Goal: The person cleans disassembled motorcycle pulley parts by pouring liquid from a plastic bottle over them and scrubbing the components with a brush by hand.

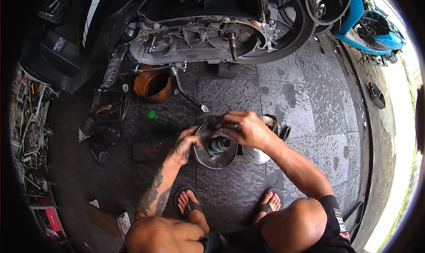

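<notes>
In the head view, my left hand (pixel 188 142) grips the left rim of a round, shallow metal clutch drum (pixel 215 161), thumb over the edge. A ringed, coil-like metal piece (pixel 219 143) stands in the drum's middle. My right hand (pixel 242 128) is closed at the drum's upper right edge, with fingertips bent inward over it. A dark patch shows by those fingertips, but what they pinch is hidden. Beside the drum, partly under my right forearm, sits a second shiny round metal part (pixel 255 155). A metal can-like part (pixel 268 122) shows just beyond my right wrist.
A scooter's opened engine case (pixel 190 43) with a bare shaft lies ahead, near its wheel (pixel 292 45). On the tiled floor are a rusty orange pot (pixel 153 86), a green-capped bottle (pixel 160 121), a power drill (pixel 99 140) and a shock absorber (pixel 113 67). Parts trays (pixel 33 133) line the left.
</notes>
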`<state>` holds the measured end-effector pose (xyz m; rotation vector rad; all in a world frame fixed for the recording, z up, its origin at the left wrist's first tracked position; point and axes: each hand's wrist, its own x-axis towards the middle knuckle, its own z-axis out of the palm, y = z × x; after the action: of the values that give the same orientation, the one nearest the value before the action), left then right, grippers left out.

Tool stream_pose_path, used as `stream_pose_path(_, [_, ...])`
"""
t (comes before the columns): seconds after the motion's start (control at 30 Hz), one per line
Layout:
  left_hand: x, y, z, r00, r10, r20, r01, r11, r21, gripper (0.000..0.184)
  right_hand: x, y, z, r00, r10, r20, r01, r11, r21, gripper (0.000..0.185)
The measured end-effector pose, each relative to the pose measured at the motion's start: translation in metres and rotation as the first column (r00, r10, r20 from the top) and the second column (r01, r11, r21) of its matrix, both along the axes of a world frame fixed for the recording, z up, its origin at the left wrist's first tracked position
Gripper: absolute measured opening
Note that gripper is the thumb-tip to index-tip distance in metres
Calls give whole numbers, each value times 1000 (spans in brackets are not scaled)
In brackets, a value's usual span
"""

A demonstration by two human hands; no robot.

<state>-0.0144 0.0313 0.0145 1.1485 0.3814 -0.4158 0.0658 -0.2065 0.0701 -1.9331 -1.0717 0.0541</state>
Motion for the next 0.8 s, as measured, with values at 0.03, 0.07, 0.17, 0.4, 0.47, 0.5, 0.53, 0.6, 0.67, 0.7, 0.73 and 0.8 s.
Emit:
stream_pose_path(0.03, [0, -2, 7, 998, 55, 4, -55, 998, 37, 53, 2, -3, -2, 998, -55, 3, 56, 995, -88, 16])
stream_pose_path(0.07, [1, 0, 6, 998, 60, 16, -61, 998, 36, 53, -2, -11, -1, 988, -146, -49, 137, 978, -160, 13])
stream_pose_path(0.17, [-3, 0, -6, 981, 186, 59, -187, 982, 12, 60, -29, -16, -15, 987, -145, -65, 136, 982, -132, 12])
stream_pose_path(0.4, [-3, -7, -12, 904, 421, 70, -399, 893, -209, 69, -41, -7, -27, 777, -495, -389, 577, 807, 125, 13])
stream_pose_path(0.47, [-5, -2, -17, 893, 444, 69, -415, 873, -256, 69, -29, -23, -29, 600, -552, -579, 685, 728, 17, 19])
stream_pose_path(0.5, [-6, -1, -20, 881, 470, 56, -433, 848, -306, 69, -25, -27, -35, 576, -584, -572, 700, 714, -24, 22])
stream_pose_path(0.53, [-8, 0, -21, 878, 478, 1, -449, 825, -344, 72, -24, -26, -38, 652, -571, -499, 645, 763, -32, 23])
stream_pose_path(0.6, [-11, 7, -39, 900, 436, -16, -409, 831, -376, 73, -22, -20, -45, 674, -501, -543, 568, 821, -52, 26])
stream_pose_path(0.67, [-11, 7, -45, 924, 381, 24, -334, 837, -433, 70, -15, -21, -62, 705, -352, -616, 307, 934, -184, 29])
stream_pose_path(0.7, [-10, 2, -38, 924, 381, 21, -335, 838, -431, 70, -14, -24, -64, 703, -353, -618, 307, 934, -184, 29])
stream_pose_path(0.73, [-9, -4, -27, 927, 372, 40, -324, 851, -413, 67, -13, -27, -66, 736, -279, -617, 243, 959, -145, 28])
stream_pose_path(0.8, [-8, -3, -31, 929, 366, 58, -316, 863, -394, 64, -14, -28, -70, 768, -215, -603, 194, 976, -101, 26])
